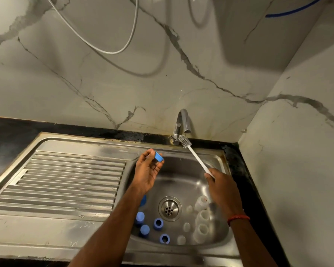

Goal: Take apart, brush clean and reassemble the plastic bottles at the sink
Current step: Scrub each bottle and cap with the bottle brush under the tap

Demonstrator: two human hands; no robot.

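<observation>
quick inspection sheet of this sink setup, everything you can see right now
surface: stainless sink, with a ribbed drainboard to its left
job's things: loose blue caps and clear bottles lie in the basin either side of the drain; the small clear pieces beside them are too blurred to name
clutter: nothing seen
grips: left hand pinches the held cap; right hand holds the bottle brush by its handle, bristles up by the tap
cables: white cable loops down the wall; blue hose at top right
surroundings: marble-look wall, black countertop
</observation>
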